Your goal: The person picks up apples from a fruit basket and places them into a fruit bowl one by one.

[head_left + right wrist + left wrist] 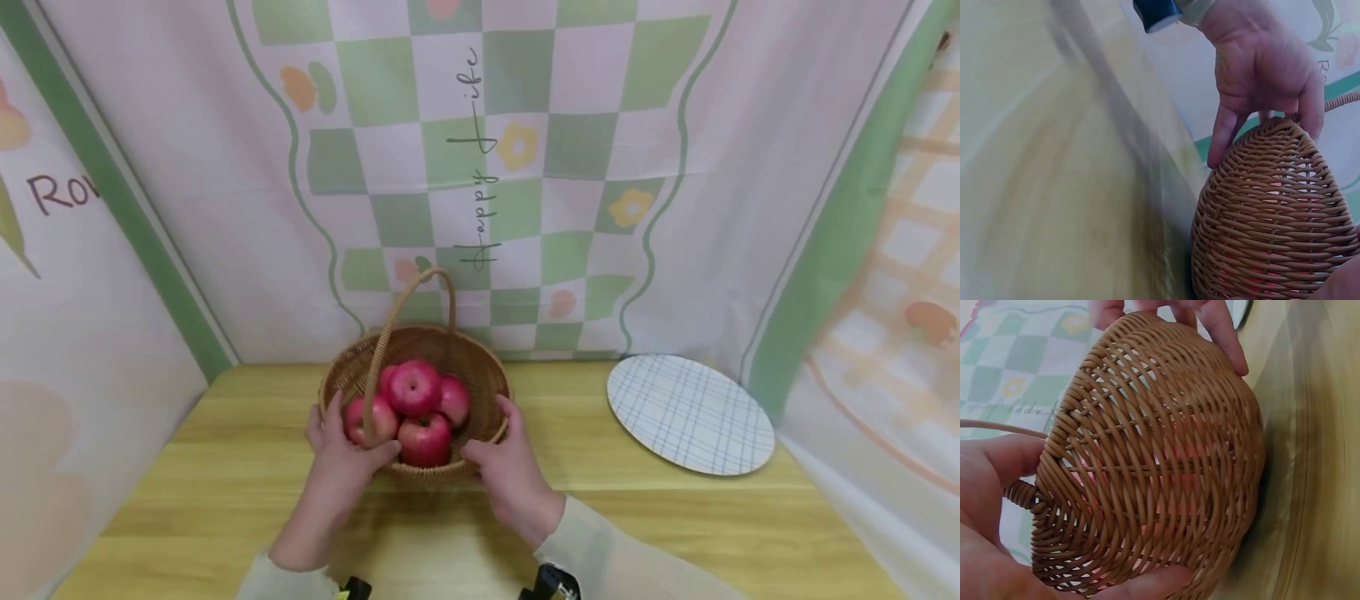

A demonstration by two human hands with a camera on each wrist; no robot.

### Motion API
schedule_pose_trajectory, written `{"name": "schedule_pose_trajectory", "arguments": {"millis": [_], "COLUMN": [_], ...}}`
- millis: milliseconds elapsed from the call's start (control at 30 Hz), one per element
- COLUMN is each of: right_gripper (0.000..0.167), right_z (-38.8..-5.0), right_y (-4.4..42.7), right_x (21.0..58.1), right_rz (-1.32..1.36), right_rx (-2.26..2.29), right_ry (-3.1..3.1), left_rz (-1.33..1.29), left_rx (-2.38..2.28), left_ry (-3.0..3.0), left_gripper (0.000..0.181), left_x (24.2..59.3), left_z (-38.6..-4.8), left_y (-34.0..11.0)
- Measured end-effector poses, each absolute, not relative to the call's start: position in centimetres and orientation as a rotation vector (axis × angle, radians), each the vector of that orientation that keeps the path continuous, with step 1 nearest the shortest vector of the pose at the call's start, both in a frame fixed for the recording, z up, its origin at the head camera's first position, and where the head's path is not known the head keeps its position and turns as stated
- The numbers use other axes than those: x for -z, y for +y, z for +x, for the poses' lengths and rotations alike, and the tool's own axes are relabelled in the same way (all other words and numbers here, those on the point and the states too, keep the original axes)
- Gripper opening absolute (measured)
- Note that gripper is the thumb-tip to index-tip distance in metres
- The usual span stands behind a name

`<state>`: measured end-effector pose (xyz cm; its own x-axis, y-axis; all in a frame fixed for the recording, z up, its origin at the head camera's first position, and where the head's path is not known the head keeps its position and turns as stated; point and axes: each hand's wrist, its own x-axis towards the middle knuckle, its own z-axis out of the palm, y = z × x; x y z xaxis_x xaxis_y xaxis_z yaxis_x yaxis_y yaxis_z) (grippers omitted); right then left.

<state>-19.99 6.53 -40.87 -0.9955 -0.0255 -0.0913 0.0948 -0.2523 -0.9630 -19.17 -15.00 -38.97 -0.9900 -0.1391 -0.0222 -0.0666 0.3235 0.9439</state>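
A brown wicker basket (480, 358) with an arched handle (386, 337) holds several red apples (415, 387). My left hand (337, 467) grips the basket's left side, thumb over the near rim and fingers along the outer wall. On the right side my right hand (516, 475) holds the rim in the same manner. The left wrist view shows the woven outside of the basket (1154, 462) between both hands, with red showing through the gaps. In the right wrist view the left hand (1266, 75) spreads its fingers against the far side. Whether the base touches the table cannot be told.
An oval white plate (690, 414) with a blue grid pattern lies on the right of the wooden table (247, 450). Behind the table hangs a green-and-white checked cloth (517, 75), and printed cloths (67, 333) flank both sides.
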Motion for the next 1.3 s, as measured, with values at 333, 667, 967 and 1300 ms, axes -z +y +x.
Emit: {"name": "schedule_pose_trajectory", "arguments": {"millis": [333,667,967,1300], "right_gripper": [0.098,0.098,0.072,0.079], "right_z": [-18.6,-20.9,-24.3,-26.8], "right_y": [8.3,12.0,11.3,5.6], "right_x": [40.9,35.8,29.2,31.3], "right_rz": [0.057,-0.171,-0.290,-0.749], "right_rx": [2.417,1.390,1.512,0.856], "right_ry": [1.828,2.885,2.641,2.730], "left_rz": [0.168,0.156,0.136,0.131], "left_rx": [1.821,1.841,1.841,1.825], "left_ry": [-2.533,-2.545,-2.545,-2.519], "left_gripper": [0.118,0.114,0.115,0.114], "left_x": [38.7,38.5,38.3,38.7], "left_z": [-18.5,-18.6,-18.5,-18.6], "left_y": [-14.2,-14.1,-14.2,-14.2]}}
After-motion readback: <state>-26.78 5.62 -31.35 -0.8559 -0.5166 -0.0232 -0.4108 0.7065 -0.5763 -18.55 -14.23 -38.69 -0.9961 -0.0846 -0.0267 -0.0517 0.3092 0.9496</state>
